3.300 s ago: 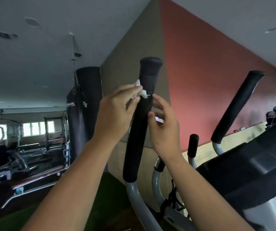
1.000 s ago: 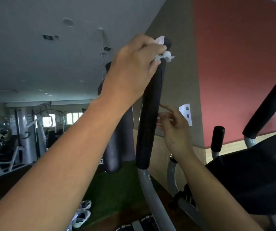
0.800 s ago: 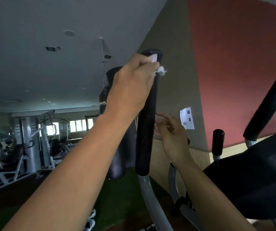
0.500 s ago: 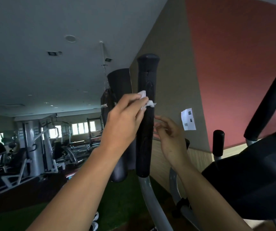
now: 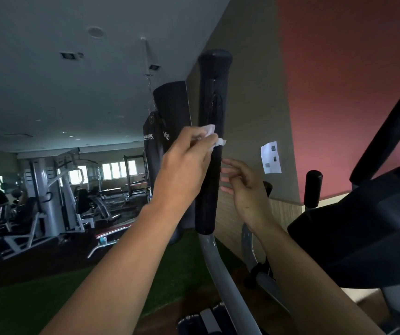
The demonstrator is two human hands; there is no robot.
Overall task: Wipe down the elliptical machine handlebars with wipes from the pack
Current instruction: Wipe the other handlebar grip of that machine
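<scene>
One wide-angle camera sits on the person's head, facing forward and tilted up, so the ceiling (image 5: 61, 93) fills the upper left and the red wall (image 5: 351, 81) the upper right. It stands close to the elliptical: the black handlebar grip (image 5: 212, 97) runs upright through the middle of the frame, both forearms reach in from the bottom edge, and the left hand (image 5: 182, 170), pinching a wipe (image 5: 209, 130), and the right hand (image 5: 247, 192) flank the grip at mid-frame. The console (image 5: 363, 226) crowds the right edge, while the weight machines (image 5: 49, 201) lie well away at lower left.
</scene>
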